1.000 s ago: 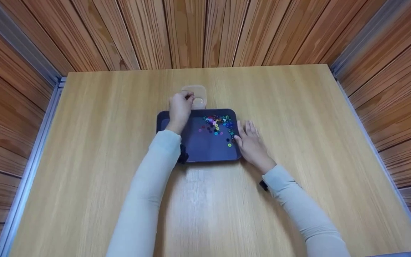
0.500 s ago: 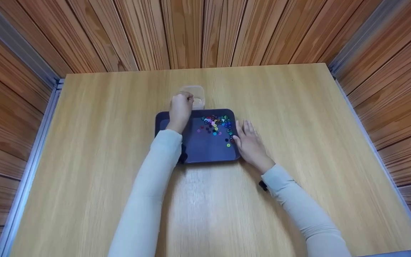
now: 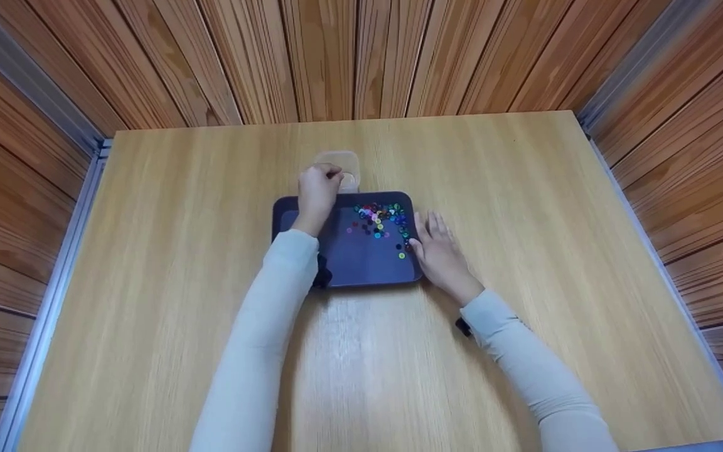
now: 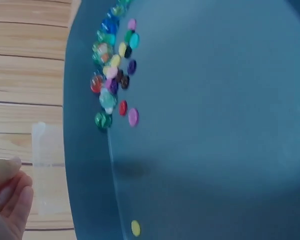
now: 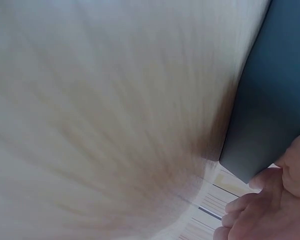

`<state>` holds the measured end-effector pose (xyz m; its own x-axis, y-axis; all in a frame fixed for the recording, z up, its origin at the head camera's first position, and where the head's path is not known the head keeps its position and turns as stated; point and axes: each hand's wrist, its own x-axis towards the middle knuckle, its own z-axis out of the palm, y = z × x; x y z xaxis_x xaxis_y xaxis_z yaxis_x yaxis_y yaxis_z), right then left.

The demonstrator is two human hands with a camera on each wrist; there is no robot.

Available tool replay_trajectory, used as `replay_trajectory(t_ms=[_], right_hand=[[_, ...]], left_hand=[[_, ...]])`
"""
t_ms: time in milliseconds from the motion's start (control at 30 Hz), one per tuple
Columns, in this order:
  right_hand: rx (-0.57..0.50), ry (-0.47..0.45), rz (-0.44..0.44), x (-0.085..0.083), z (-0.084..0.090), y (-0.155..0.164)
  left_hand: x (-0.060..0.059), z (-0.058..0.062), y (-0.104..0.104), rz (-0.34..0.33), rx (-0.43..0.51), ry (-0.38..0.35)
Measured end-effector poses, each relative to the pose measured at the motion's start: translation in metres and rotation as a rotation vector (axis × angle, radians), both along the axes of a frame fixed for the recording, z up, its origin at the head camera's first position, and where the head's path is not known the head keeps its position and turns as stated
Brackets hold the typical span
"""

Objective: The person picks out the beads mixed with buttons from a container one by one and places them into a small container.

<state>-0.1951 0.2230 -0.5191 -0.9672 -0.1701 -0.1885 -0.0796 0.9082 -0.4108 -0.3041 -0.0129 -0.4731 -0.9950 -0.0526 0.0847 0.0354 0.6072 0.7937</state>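
A dark blue tray (image 3: pixel 361 263) holds a heap of small coloured beads and flat sequin-like discs (image 3: pixel 379 216), mostly toward its far right corner. Past the tray's far edge sits a small clear plastic container (image 3: pixel 350 164). My left hand (image 3: pixel 319 193) reaches over the tray to this container, thumb and fingers curled together above it. In the left wrist view the left hand (image 4: pixel 9 197) shows no thing between its fingertips, though something tiny could be hidden. My right hand (image 3: pixel 444 257) lies with straight fingers along the tray's right side, thumb at the rim.
A wood-grain table (image 3: pixel 361 376) carries the tray. Wooden plank walls (image 3: pixel 330 56) rise behind and on both sides, with metal rails at the corners. One yellow disc (image 3: pixel 401 255) lies apart near the tray's right side.
Little differs. My left hand shifts slightly over the clear container, its fingers staying curled together. The right hand keeps its place by the tray.
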Motion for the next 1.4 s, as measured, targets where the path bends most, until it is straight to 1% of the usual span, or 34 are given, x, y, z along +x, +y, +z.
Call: replay_trajectory(t_ms=[100, 200, 233, 300, 467, 600, 733, 867, 1033, 1233, 1400], right_hand=[[-0.006, -0.004, -0.002, 0.0, 0.002, 0.0], [-0.01, -0.014, -0.003, -0.001, 0.003, 0.0], [-0.009, -0.016, -0.003, -0.001, 0.002, 0.0], [-0.004, -0.015, 0.0, -0.002, 0.002, -0.001], [-0.001, -0.001, 0.006, -0.001, 0.001, -0.002], [-0.011, -0.001, 0.004, -0.001, 0.001, -0.001], [-0.009, -0.012, -0.001, -0.002, 0.001, -0.001], [-0.005, -0.024, -0.003, -0.002, 0.0, -0.001], [0.003, -0.027, -0.007, -0.002, 0.0, -0.002], [0.003, -0.046, -0.017, -0.002, 0.0, -0.002], [-0.01, -0.043, -0.013, -0.001, 0.0, -0.002]], left_hand=[[0.004, -0.001, 0.005, -0.009, 0.082, -0.033], [0.008, -0.004, 0.01, -0.022, 0.145, -0.052], [0.01, -0.005, 0.012, -0.026, 0.161, -0.06], [0.012, -0.008, 0.014, -0.035, 0.174, -0.05], [0.018, -0.016, 0.018, -0.05, 0.185, -0.032], [0.024, -0.023, 0.02, -0.051, 0.201, -0.069], [0.027, -0.03, 0.021, -0.029, 0.2, -0.096], [0.028, -0.038, 0.021, -0.016, 0.188, -0.115], [0.029, -0.048, 0.022, -0.025, 0.169, -0.139], [0.029, -0.052, 0.022, -0.049, 0.182, -0.16], [0.029, -0.055, 0.023, -0.06, 0.17, -0.185]])
